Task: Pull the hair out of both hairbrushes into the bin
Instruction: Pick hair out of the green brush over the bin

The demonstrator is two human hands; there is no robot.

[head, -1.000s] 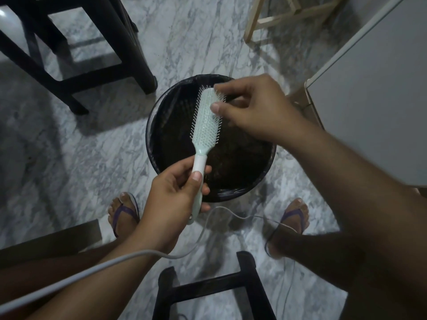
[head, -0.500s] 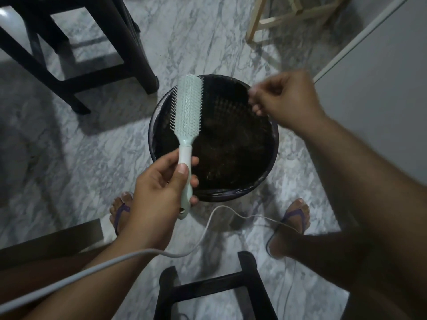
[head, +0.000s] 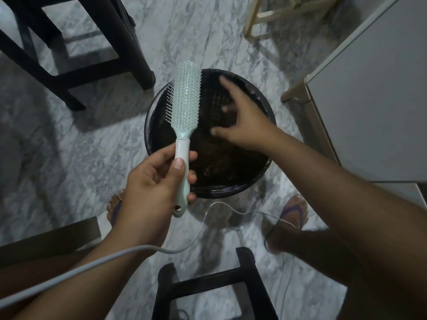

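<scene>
My left hand (head: 157, 181) grips the brush (head: 186, 98) by its handle, bristles above my fingers. My right hand (head: 245, 122) is spread loose over the bin (head: 231, 193), holding nothing. Hair might stick to those fingers and fall on the floor (head: 92, 146).

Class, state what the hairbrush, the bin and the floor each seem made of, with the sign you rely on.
Hairbrush: probably plastic, matt pale mint; moulded bristles and smooth handle.
Bin: likely black plastic, perhaps lined; its rim shines and wrinkles.
Floor: polished marble or marble-look tile; grey veins on white, soft sheen.
</scene>
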